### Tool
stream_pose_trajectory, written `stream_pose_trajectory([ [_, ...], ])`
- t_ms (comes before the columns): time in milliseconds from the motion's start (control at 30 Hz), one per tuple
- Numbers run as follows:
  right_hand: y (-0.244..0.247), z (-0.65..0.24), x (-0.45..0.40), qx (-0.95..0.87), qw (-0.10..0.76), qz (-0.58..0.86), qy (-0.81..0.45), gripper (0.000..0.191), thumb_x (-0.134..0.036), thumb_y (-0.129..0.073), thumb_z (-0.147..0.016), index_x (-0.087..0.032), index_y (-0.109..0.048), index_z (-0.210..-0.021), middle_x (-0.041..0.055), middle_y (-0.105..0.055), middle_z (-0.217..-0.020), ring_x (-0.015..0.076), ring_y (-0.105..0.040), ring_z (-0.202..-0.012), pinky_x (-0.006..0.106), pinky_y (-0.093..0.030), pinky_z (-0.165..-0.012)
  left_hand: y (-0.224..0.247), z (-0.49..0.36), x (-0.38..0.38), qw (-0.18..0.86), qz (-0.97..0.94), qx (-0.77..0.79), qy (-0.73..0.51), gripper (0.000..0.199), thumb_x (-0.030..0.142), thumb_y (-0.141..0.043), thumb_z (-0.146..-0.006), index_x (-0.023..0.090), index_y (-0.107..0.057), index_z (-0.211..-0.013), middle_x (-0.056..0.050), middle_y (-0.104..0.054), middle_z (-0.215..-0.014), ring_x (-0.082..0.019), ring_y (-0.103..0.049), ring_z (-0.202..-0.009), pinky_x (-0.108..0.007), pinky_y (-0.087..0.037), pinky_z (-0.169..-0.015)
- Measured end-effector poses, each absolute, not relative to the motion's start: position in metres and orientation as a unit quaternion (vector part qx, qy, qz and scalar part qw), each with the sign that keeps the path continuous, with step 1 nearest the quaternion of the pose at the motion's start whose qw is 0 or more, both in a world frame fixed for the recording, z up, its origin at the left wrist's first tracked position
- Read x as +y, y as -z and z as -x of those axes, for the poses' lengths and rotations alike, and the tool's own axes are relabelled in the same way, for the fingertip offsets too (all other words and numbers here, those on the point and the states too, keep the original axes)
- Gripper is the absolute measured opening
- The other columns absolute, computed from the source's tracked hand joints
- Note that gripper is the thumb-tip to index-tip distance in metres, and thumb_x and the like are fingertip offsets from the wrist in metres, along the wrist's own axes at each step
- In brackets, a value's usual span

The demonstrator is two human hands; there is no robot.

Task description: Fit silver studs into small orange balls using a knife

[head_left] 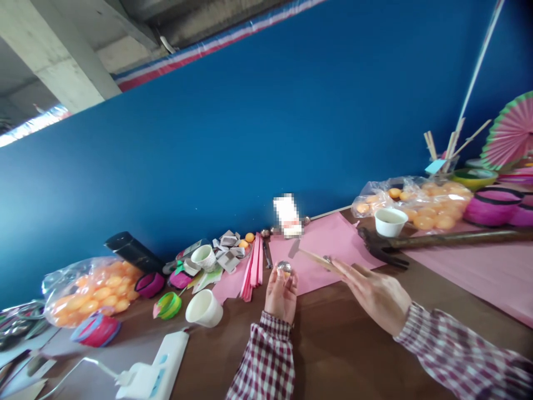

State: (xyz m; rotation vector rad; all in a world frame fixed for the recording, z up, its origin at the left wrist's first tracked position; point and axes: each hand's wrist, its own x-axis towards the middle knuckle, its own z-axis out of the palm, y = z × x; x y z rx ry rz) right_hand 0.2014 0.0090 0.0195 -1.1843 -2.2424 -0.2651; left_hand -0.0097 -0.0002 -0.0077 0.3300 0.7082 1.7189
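My left hand [281, 295] is closed round a small shiny metal ball [285, 268], held up by its fingertips over the brown table [333, 344]. To the right, my right hand [372, 289] has its fingers pressed together on a thin wooden stick [316, 259]. A small dark flat tip [293, 248] shows at the stick's far end, pointing towards the ball but apart from it. Pink paper [325, 239] lies behind both hands. Another small metal ball [327, 259] rests on that paper, partly behind the stick.
A hammer [449, 239] lies at the right near a white cup [390, 222] and bagged orange balls [437, 211]. Folded pink strips [254, 266], a paper cup [204, 309] and a white power strip [166, 361] are at the left. A blue wall [233, 139] stands behind.
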Motion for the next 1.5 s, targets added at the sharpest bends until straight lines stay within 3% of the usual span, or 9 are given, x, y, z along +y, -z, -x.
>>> stream_pose_trajectory([
  [200,-0.0204,-0.1985,0.0070,-0.862,0.271,0.424,0.068,0.043,-0.025,-0.032,-0.088,-0.025,-0.031,-0.131,0.0033,-0.063,-0.081,0.0081,-0.056,-0.053,0.017,-0.040,-0.047,0.0048,0.0071,-0.0018,0.592,-0.153,0.305,-0.730,0.024,0.019,-0.063,-0.069,0.018,-0.059,-0.093,-0.005,-0.065,-0.088,-0.013,-0.063,-0.078,-0.023,-0.050,-0.072],
  [467,-0.0206,-0.1975,0.0065,-0.859,0.280,0.421,0.077,0.044,-0.026,-0.031,-0.088,-0.024,-0.029,-0.132,0.0036,-0.063,-0.078,0.0082,-0.055,-0.051,0.017,-0.041,-0.047,0.0072,0.0077,-0.0018,0.580,-0.130,0.322,-0.737,0.010,0.017,-0.060,-0.072,0.014,-0.061,-0.081,-0.007,-0.066,-0.083,-0.013,-0.063,-0.076,-0.023,-0.051,-0.072],
  [567,-0.0189,-0.1971,0.0072,-0.863,0.256,0.430,0.068,0.044,-0.026,-0.032,-0.088,-0.026,-0.029,-0.131,0.0025,-0.063,-0.081,0.0084,-0.056,-0.052,0.018,-0.042,-0.049,0.0081,0.0094,-0.0031,0.606,-0.139,0.299,-0.724,0.014,0.019,-0.059,-0.073,0.014,-0.062,-0.085,-0.009,-0.065,-0.089,-0.014,-0.063,-0.079,-0.023,-0.051,-0.072],
  [767,-0.0210,-0.2021,0.0088,-0.844,0.299,0.440,0.068,0.043,-0.025,-0.032,-0.088,-0.024,-0.030,-0.131,0.0037,-0.064,-0.087,0.0088,-0.058,-0.057,0.018,-0.045,-0.055,0.0073,0.0112,-0.0028,0.608,-0.163,0.261,-0.732,0.035,0.013,-0.061,-0.069,0.021,-0.058,-0.102,-0.006,-0.061,-0.104,-0.016,-0.059,-0.091,-0.031,-0.044,-0.087],
  [867,-0.0206,-0.2019,0.0086,-0.845,0.312,0.430,0.065,0.043,-0.024,-0.032,-0.088,-0.022,-0.031,-0.131,0.0049,-0.064,-0.087,0.0089,-0.058,-0.058,0.018,-0.045,-0.055,0.0076,0.0106,-0.0011,0.584,-0.150,0.273,-0.749,0.031,0.013,-0.059,-0.071,0.020,-0.059,-0.102,-0.007,-0.062,-0.102,-0.015,-0.059,-0.092,-0.031,-0.043,-0.089],
  [1067,-0.0158,-0.1978,0.0074,-0.867,0.260,0.422,0.056,0.044,-0.026,-0.034,-0.087,-0.026,-0.030,-0.131,0.0017,-0.063,-0.078,0.0090,-0.057,-0.052,0.018,-0.042,-0.047,0.0082,0.0099,-0.0003,0.578,-0.154,0.282,-0.750,0.032,0.009,-0.058,-0.071,0.018,-0.059,-0.102,-0.007,-0.065,-0.095,-0.015,-0.061,-0.087,-0.032,-0.045,-0.086],
  [1200,-0.0154,-0.1984,0.0071,-0.853,0.292,0.431,0.042,0.045,-0.024,-0.031,-0.088,-0.024,-0.025,-0.133,0.0041,-0.063,-0.087,0.0089,-0.058,-0.058,0.018,-0.045,-0.054,0.0105,0.0109,0.0009,0.569,-0.143,0.289,-0.757,0.024,0.010,-0.058,-0.071,0.015,-0.062,-0.095,-0.009,-0.064,-0.098,-0.017,-0.061,-0.090,-0.032,-0.045,-0.086],
  [1300,-0.0144,-0.1977,0.0077,-0.858,0.285,0.425,0.042,0.044,-0.025,-0.032,-0.088,-0.024,-0.028,-0.132,0.0034,-0.063,-0.083,0.0087,-0.057,-0.054,0.018,-0.044,-0.050,0.0120,0.0110,0.0016,0.573,-0.144,0.289,-0.753,0.022,0.011,-0.060,-0.070,0.014,-0.063,-0.092,-0.009,-0.064,-0.097,-0.017,-0.061,-0.088,-0.031,-0.047,-0.084],
  [1500,-0.0146,-0.1992,0.0093,-0.844,0.318,0.429,0.043,0.043,-0.024,-0.031,-0.088,-0.024,-0.031,-0.131,0.0045,-0.064,-0.090,0.0095,-0.059,-0.060,0.019,-0.046,-0.057,0.0103,0.0100,0.0016,0.562,-0.145,0.294,-0.759,0.013,0.013,-0.061,-0.070,0.013,-0.065,-0.083,-0.007,-0.066,-0.090,-0.012,-0.062,-0.081,-0.023,-0.047,-0.078],
])
